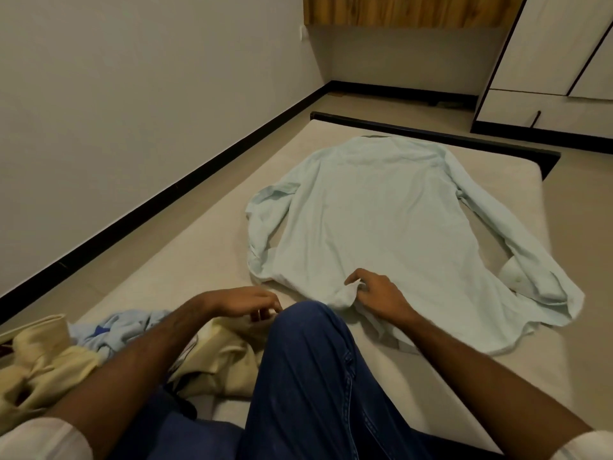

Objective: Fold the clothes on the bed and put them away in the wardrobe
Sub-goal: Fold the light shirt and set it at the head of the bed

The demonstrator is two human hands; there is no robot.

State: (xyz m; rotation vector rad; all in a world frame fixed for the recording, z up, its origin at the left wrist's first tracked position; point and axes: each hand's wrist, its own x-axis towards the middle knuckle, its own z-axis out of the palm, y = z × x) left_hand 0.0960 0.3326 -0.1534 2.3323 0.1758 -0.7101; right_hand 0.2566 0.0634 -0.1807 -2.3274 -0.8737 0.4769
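One long-sleeved shirt of pale mint-green cotton (381, 227) lies spread on the beige mattress of the bed (199, 247), collar far from us and hem near us. We think it lies with the back up, because we see no buttons or front opening, and this is the usual position for folding. Its two sleeves lie out to the sides, bent down along the body, not yet folded in.

Our right hand (378, 292) is at the near hem of this shirt. Its thumb and fingers pinch a small bunch of the cloth, which stands up white between them. We judge that we hold it there to pull the hem straight and flat before the first fold.

Our left hand (245, 302) is just beside our knee in dark blue jeans (311, 376). Its fingers are bent and touch the edge of a crumpled cream-yellow garment (225, 356); whether they really grip the cloth we cannot tell. Perhaps this hand only pushes the garment aside to make space.

Behind the yellow garment a light blue crumpled cloth (119, 327) waits in the same heap, at our left side. It is kept apart from the working area, we suppose.

The white wardrobe with dark edges (547, 61) stands beyond the far corner of the bed, doors closed. So the task seems at its early part: nothing folded is visible.
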